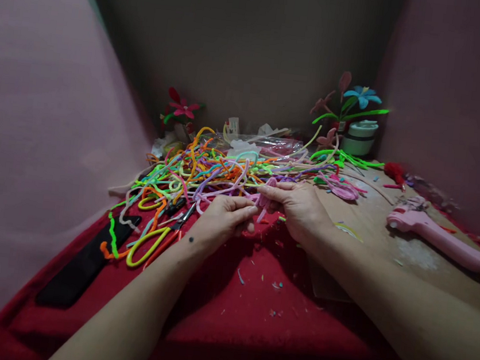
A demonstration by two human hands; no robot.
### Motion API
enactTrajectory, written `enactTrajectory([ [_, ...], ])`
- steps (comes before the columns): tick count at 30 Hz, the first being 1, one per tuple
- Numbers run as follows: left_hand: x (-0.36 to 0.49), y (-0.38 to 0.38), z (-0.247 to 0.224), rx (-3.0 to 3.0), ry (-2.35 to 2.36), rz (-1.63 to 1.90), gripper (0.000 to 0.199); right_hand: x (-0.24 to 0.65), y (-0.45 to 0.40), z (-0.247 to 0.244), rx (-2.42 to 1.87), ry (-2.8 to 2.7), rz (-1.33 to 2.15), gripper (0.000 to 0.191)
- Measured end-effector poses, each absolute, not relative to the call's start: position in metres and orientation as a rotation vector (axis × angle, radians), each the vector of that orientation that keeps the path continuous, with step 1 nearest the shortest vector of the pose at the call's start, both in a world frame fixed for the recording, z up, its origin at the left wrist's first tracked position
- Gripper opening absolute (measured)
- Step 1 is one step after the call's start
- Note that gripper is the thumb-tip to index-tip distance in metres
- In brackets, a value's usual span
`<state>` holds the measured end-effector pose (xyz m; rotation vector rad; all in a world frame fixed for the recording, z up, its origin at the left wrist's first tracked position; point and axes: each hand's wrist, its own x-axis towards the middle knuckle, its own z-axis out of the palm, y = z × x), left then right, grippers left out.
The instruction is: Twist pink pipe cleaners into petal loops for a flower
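Observation:
Between my two hands is a pink pipe cleaner [270, 184], bent into a loop at its top with a short end hanging below. My left hand [230, 213] pinches it from the left, thumb and fingertips pressed together. From the other side my right hand [300, 207] grips the looped part between thumb and forefinger. Right behind them spreads a tangled heap of pipe cleaners [210, 168] in many colours. Scissors with yellow and orange handles [149, 248] lie beside my left wrist. A coiled pink pipe cleaner bundle [343, 189] rests to the right of my right hand.
A black phone-like slab [77, 271] lies at the left on the red cloth [250, 320]. On the cardboard [373, 264] at right sits a pink glue gun [445, 238]. Pipe-cleaner flowers [362, 97] and a pale green pot [359, 139] stand at the back, near the walls.

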<state>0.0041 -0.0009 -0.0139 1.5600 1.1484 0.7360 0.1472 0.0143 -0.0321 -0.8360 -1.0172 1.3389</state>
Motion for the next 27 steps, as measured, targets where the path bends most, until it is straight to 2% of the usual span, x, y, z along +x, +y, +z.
enactTrajectory([
  [4,0.007,-0.002,-0.016,1.595,1.166,0.668,0.027,0.148,0.016,-0.034,-0.85,-1.044,1.326,0.019],
  [7,0.009,-0.005,-0.015,1.535,1.135,0.708,0.018,0.15,0.018,-0.034,-0.878,-1.028,1.321,0.019],
  [10,0.009,-0.009,-0.012,1.507,1.061,0.81,0.03,0.153,0.021,-0.034,-0.888,-0.962,1.34,0.015],
  [15,0.005,-0.007,-0.012,1.532,0.951,0.853,0.026,0.154,0.023,-0.036,-0.889,-0.921,1.388,0.014],
  [19,0.001,-0.002,-0.017,1.363,0.87,0.828,0.034,0.152,0.023,-0.037,-0.878,-0.917,1.394,0.013],
  [24,-0.003,-0.002,-0.017,1.266,0.824,0.714,0.012,0.151,0.023,-0.038,-0.858,-0.978,1.346,0.015],
  [27,-0.004,-0.001,-0.013,1.177,0.83,0.73,0.009,0.151,0.023,-0.039,-0.838,-0.992,1.335,0.015],
])
